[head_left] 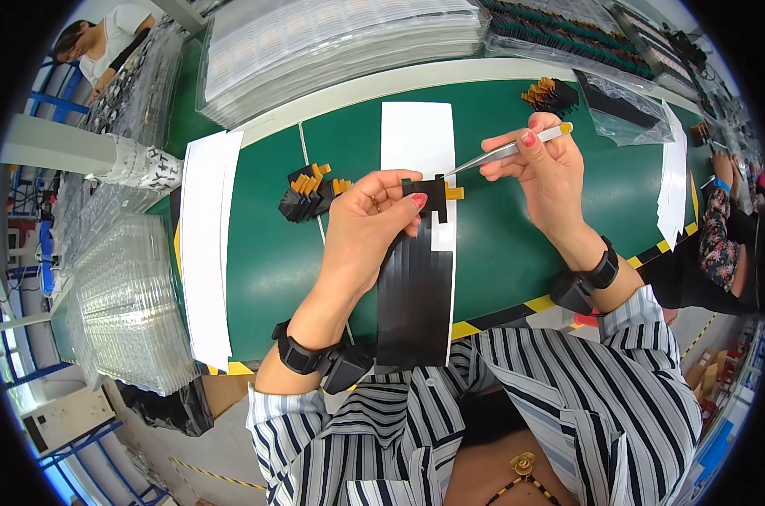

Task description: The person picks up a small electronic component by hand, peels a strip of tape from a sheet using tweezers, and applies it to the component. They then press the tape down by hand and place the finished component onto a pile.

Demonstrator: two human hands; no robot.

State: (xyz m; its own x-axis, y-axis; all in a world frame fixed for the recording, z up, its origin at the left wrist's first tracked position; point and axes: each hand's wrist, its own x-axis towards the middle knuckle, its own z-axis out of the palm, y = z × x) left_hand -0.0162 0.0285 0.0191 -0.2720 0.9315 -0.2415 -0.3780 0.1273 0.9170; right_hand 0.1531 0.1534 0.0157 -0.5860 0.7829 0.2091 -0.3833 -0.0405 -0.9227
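Between the thumb and fingers of my left hand (367, 221) is a small black flat piece (429, 196) with an orange-gold tab sticking out to its right. My right hand (544, 169) grips metal tweezers (502, 154), whose tips meet or nearly meet the top edge of that piece. Below the piece, a black strip sheet (416, 295) lies on a white sheet (418, 131) on the green mat. Left of my left hand sits a small pile of similar black pieces with gold tabs (305, 192).
Another pile of black pieces (551, 95) lies at the far right beside a clear bag (622, 114). White paper strips (209, 244) line the left side. Stacked clear trays (340, 55) stand behind the mat; more trays (129, 295) are at the left. Other people sit on both sides.
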